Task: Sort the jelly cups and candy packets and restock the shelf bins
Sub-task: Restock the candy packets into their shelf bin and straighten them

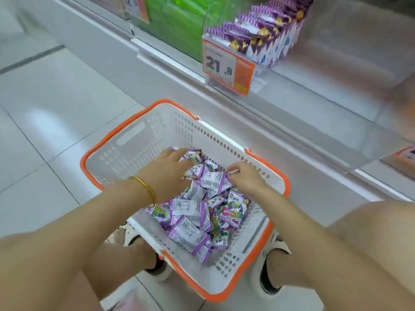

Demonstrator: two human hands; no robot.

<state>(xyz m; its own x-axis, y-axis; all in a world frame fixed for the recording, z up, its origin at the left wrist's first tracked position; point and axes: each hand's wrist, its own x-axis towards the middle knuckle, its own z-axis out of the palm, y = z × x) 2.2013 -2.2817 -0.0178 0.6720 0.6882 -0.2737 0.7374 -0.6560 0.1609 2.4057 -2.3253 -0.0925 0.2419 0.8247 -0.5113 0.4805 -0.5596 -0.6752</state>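
A white basket with an orange rim (143,135) stands on the floor between my feet. It holds a heap of several purple candy packets (193,212). My left hand (167,172), with a gold bangle on the wrist, reaches into the heap, its fingers curled round packets at the far end. My right hand (246,177) pinches a packet at the heap's right side. In the shelf bin above, several purple packets (260,34) stand upright in a row.
An orange price tag reading 21.8 (226,68) hangs on the bin's front. A green bin (177,25) sits to its left. A clear shelf bin (350,90) extends to the right. Grey floor tiles (49,113) spread to the left.
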